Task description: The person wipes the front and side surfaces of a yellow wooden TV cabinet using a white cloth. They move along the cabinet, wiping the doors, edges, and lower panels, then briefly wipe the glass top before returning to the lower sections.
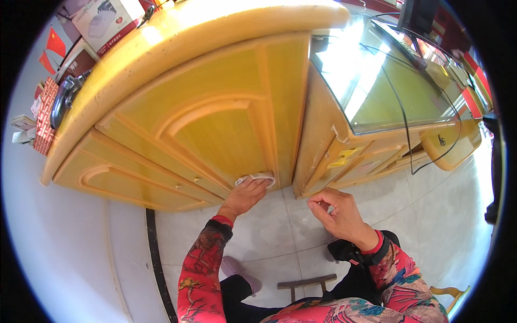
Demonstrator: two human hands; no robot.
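My left hand (247, 196) presses a folded white cloth (270, 177) against the lower part of a yellow wooden cabinet door (226, 139), which has an arched raised panel. Two small knobs (197, 179) sit on the cabinet doors to the left of that hand. My right hand (334, 212) hangs in the air over the tiled floor, near the lower corner of the neighbouring wooden desk (325, 121). Its fingers curl towards the thumb, and no object shows between them.
A glass sheet (363, 93) covers the desk top, with black cables (398, 95) hanging over its front. Boxes (107, 24) and a woven red container (46, 117) stand on the cabinet top. A wooden stool (307, 282) is between my legs.
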